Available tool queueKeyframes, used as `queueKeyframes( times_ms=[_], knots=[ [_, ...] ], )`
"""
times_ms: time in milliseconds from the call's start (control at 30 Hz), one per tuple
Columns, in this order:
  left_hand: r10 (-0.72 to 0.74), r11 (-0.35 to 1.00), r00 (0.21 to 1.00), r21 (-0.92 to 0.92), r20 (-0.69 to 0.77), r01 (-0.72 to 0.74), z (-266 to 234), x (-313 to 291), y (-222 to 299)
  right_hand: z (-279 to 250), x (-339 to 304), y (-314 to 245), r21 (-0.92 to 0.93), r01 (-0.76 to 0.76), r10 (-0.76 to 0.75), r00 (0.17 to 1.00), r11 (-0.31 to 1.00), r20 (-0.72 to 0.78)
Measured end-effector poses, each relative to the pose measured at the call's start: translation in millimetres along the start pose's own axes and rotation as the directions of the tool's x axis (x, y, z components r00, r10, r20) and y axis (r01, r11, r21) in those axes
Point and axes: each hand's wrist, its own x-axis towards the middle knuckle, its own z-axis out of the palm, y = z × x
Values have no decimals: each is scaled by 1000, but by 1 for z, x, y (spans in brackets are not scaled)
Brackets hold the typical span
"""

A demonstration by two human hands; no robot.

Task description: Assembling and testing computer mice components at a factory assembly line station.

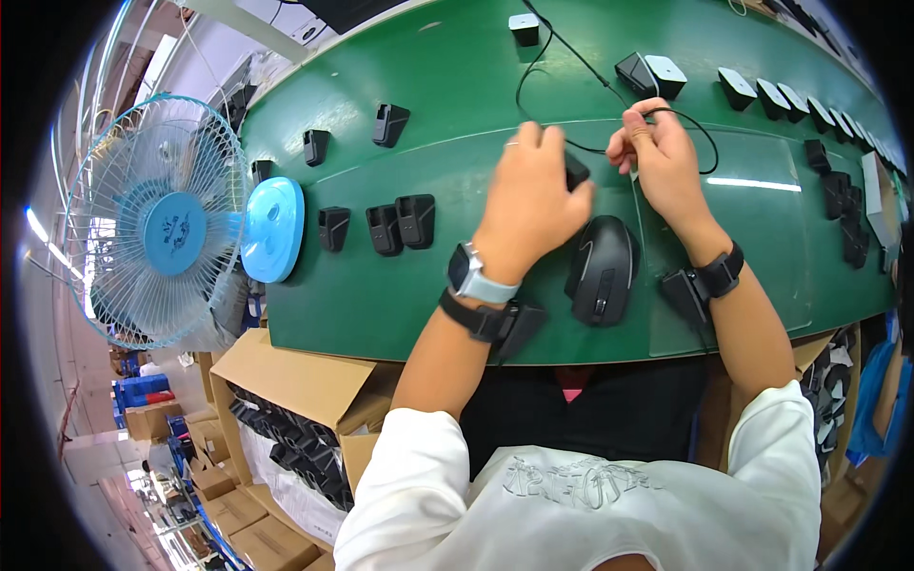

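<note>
At one o'clock, a block (pixel 577 172) is seemingly pinched by left grip (pixel 533 195), a cable (pixel 590 68) by right grip (pixel 662 167); ten o'clock's cases (pixel 333 229) are left unhandled.

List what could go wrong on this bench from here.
The black cable at the right hand runs close by a white-topped block; a tug might catch and tip it.
The black mouse lies between the person's forearms, so either wrist might knock it.
The small black piece sits partly hidden in the left hand and could slip.
</note>
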Motion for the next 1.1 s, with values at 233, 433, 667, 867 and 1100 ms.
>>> queueKeyframes(
  times_ms=[233, 433, 667, 867, 1100],
  knots=[
    [-311, 758, 937, 636, 160, 143, -62, 7, -36, 3, -3, -3, -83, 99, -95, 994, 992, 51],
    [-47, 955, 999, 291, -7, 46, 7, 186, -92, -1, -5, -16, -219, 171, -169, 985, 961, 27],
    [-41, 952, 998, 301, -39, 51, 23, 214, -144, 14, -4, -16, -109, 241, -234, 970, 964, 71],
    [-379, 772, 918, -586, -114, 246, -16, 116, -35, -7, 0, -10, 122, 127, -132, 990, 984, 40],
    [-65, 646, 982, -742, 178, 177, -11, 32, -9, -9, -1, -30, 366, 121, -187, 971, 923, 151]
  ],
)
